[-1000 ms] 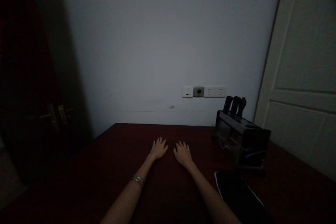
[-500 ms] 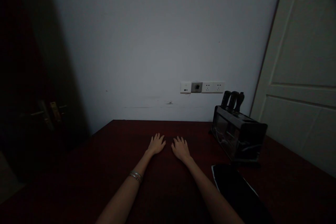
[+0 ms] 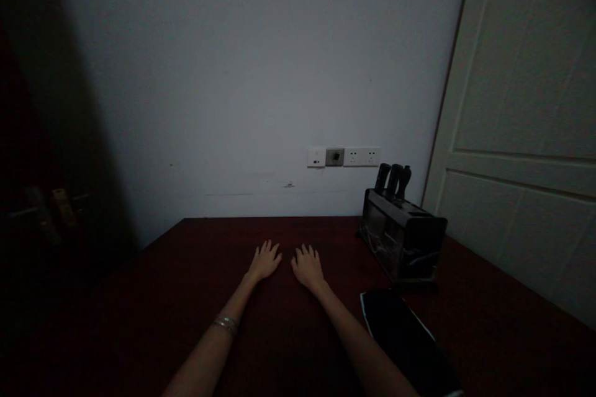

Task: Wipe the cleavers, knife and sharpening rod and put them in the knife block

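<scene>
My left hand lies palm down on the dark red table, fingers spread and holding nothing. Beside it, a short gap to the right, my right hand rests flat in the same way, also empty. A silver bracelet circles my left wrist. To the right of my right hand stands a black knife block with several slots and black knife handles sticking up from its top. Nearer to me, by my right forearm, lies a flat black item with pale edges; its kind is unclear.
A pale wall rises behind the table and carries a row of sockets and switches. On the right is a light panelled door. At the dim far left, a door handle with a lock plate shows.
The whole view has shifted slightly, so the wall, sockets, knife block and hands appear further left. Both hands keep their flat pose on the table.
</scene>
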### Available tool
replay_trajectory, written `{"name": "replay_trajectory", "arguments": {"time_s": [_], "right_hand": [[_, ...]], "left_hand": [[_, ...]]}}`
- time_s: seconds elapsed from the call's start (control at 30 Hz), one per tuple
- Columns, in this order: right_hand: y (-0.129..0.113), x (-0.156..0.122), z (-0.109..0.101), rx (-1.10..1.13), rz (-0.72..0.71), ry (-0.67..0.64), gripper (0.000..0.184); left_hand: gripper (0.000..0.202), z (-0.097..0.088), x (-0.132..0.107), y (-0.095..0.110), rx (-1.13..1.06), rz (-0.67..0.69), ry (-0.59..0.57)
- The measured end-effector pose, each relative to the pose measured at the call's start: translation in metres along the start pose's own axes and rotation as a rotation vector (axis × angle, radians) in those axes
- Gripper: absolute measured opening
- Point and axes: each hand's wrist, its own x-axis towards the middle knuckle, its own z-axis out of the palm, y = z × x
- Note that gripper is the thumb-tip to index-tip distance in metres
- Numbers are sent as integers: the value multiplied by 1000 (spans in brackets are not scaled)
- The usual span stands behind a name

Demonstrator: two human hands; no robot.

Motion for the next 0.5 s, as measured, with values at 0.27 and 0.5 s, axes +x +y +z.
{"name": "replay_trajectory", "arguments": {"time_s": [0.27,0.5], "right_hand": [[0,0,-1,13,-7,15,46],[-1,-2,-2,24,-12,15,47]], "left_hand": [[57,4,4,-2,18,0,17],[58,3,3,-2,28,-8,14]]}}
